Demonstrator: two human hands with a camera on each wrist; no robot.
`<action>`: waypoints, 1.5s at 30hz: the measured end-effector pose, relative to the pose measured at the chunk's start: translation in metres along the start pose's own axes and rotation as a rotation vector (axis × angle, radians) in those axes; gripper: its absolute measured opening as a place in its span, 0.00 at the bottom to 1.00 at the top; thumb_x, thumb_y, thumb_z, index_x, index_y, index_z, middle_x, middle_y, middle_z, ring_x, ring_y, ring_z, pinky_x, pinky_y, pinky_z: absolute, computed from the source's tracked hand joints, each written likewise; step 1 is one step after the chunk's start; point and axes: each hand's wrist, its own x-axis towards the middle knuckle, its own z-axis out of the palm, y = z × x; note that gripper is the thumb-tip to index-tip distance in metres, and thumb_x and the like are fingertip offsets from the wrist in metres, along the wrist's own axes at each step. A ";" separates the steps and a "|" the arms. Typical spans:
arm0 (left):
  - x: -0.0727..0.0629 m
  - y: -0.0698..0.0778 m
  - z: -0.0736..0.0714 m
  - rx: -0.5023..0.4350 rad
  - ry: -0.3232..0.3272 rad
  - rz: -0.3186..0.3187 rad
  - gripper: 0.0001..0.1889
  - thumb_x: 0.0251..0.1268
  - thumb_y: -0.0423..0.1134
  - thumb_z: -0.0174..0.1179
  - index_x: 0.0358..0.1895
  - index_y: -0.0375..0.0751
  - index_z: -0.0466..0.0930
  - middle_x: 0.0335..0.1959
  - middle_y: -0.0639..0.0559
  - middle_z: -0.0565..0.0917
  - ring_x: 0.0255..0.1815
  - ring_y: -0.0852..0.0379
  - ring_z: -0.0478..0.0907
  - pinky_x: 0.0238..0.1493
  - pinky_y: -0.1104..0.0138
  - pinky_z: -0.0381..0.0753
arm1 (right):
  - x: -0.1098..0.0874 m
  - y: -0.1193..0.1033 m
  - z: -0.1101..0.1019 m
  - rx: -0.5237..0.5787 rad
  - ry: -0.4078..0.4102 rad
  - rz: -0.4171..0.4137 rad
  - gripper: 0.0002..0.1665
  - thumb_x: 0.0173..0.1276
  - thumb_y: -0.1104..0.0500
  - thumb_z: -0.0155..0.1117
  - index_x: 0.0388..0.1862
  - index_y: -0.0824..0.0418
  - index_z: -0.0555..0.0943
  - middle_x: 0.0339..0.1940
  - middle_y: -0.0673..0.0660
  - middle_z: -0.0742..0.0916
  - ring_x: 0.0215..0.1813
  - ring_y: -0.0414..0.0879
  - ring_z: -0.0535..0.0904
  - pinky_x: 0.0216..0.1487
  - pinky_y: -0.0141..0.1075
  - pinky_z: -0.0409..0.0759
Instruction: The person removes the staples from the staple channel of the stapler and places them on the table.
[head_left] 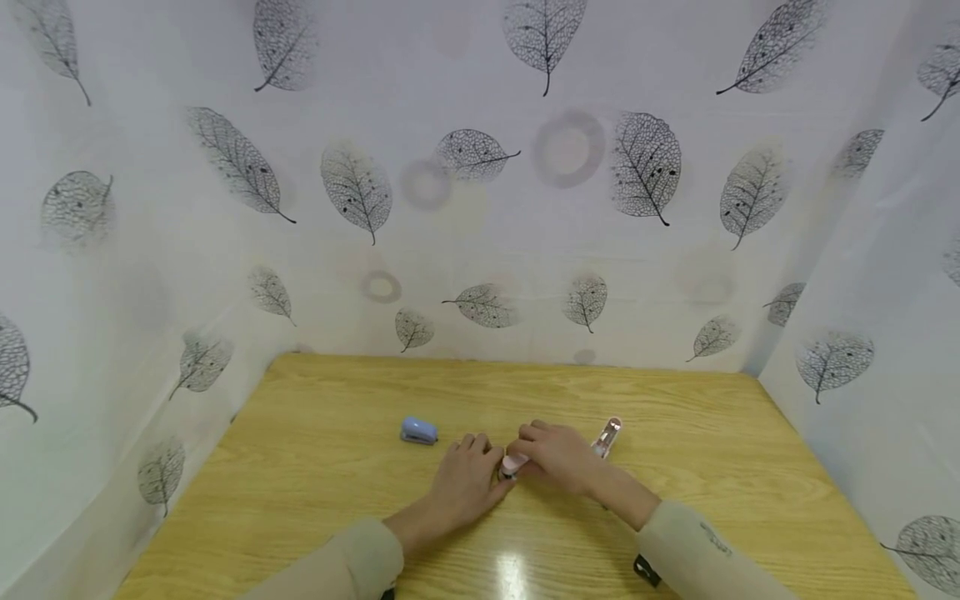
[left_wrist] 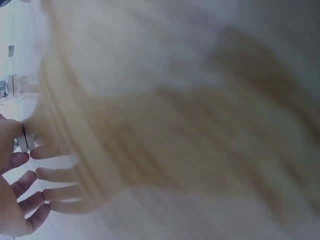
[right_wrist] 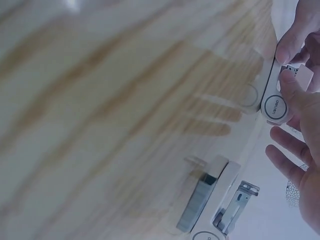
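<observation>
Both hands meet mid-table on a small pink stapler [head_left: 514, 463]; right hand [head_left: 558, 454] pinches it, left hand [head_left: 467, 479] holds its other end, grip mostly hidden; open stapler [head_left: 606, 437] at 2 o'clock, blue stapler [head_left: 418, 431] at 10; left wrist view's blurry.

Both hands meet at centre, left hand [head_left: 467, 477] and right hand [head_left: 558, 454] fingers curled.

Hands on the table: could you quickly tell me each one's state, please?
Left hand: fingers pinch the pink stapler.
Right hand: grips the same pink stapler.
</observation>
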 end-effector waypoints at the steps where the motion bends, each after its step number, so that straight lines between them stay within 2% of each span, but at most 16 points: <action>1: 0.000 0.000 0.000 0.001 0.002 -0.001 0.18 0.71 0.62 0.64 0.46 0.53 0.83 0.44 0.53 0.83 0.45 0.55 0.78 0.45 0.61 0.77 | 0.000 0.000 0.000 -0.003 0.001 -0.003 0.16 0.63 0.45 0.76 0.47 0.48 0.87 0.38 0.43 0.85 0.40 0.37 0.81 0.40 0.27 0.82; 5: 0.000 0.000 0.000 0.016 0.011 -0.003 0.19 0.70 0.62 0.65 0.47 0.52 0.85 0.43 0.53 0.83 0.44 0.55 0.78 0.43 0.63 0.76 | 0.003 0.000 -0.002 0.031 -0.030 0.020 0.16 0.64 0.46 0.75 0.48 0.49 0.87 0.39 0.44 0.86 0.42 0.38 0.81 0.43 0.28 0.82; 9: -0.001 0.000 -0.003 0.033 0.017 0.003 0.18 0.69 0.62 0.66 0.43 0.53 0.83 0.42 0.54 0.82 0.43 0.56 0.78 0.40 0.64 0.76 | 0.004 0.001 -0.004 0.077 -0.069 0.048 0.16 0.66 0.45 0.73 0.49 0.50 0.86 0.42 0.44 0.88 0.45 0.39 0.82 0.47 0.30 0.83; 14: 0.000 0.000 -0.004 0.039 0.014 0.007 0.17 0.69 0.62 0.67 0.41 0.54 0.83 0.42 0.54 0.82 0.43 0.56 0.78 0.40 0.64 0.77 | 0.002 0.002 -0.004 0.093 -0.066 0.044 0.17 0.68 0.46 0.72 0.51 0.51 0.86 0.45 0.46 0.89 0.48 0.40 0.84 0.50 0.32 0.85; 22: 0.000 -0.001 -0.003 0.040 0.018 0.016 0.17 0.68 0.62 0.67 0.38 0.54 0.79 0.42 0.55 0.82 0.42 0.57 0.77 0.38 0.65 0.75 | -0.002 0.008 -0.011 0.076 -0.048 0.042 0.16 0.71 0.49 0.73 0.52 0.53 0.84 0.47 0.48 0.89 0.49 0.42 0.85 0.50 0.35 0.86; 34: 0.001 -0.001 -0.002 0.022 0.006 0.013 0.16 0.68 0.61 0.68 0.38 0.54 0.79 0.40 0.55 0.81 0.40 0.58 0.75 0.36 0.68 0.70 | -0.006 0.019 -0.016 0.044 -0.033 0.090 0.19 0.71 0.45 0.73 0.52 0.53 0.83 0.47 0.49 0.89 0.49 0.44 0.86 0.48 0.38 0.87; 41: 0.001 0.000 -0.003 0.046 0.008 0.018 0.17 0.68 0.61 0.68 0.40 0.54 0.80 0.41 0.54 0.82 0.41 0.57 0.77 0.37 0.66 0.74 | -0.009 0.024 -0.020 0.027 -0.031 0.104 0.20 0.70 0.41 0.72 0.52 0.51 0.84 0.46 0.48 0.89 0.48 0.44 0.86 0.49 0.38 0.87; 45: 0.002 0.001 -0.004 0.045 0.007 0.019 0.16 0.68 0.61 0.68 0.41 0.54 0.80 0.42 0.54 0.82 0.41 0.56 0.77 0.38 0.65 0.74 | -0.010 0.027 -0.021 0.031 -0.036 0.127 0.20 0.70 0.40 0.72 0.51 0.50 0.84 0.46 0.48 0.89 0.47 0.44 0.85 0.46 0.38 0.86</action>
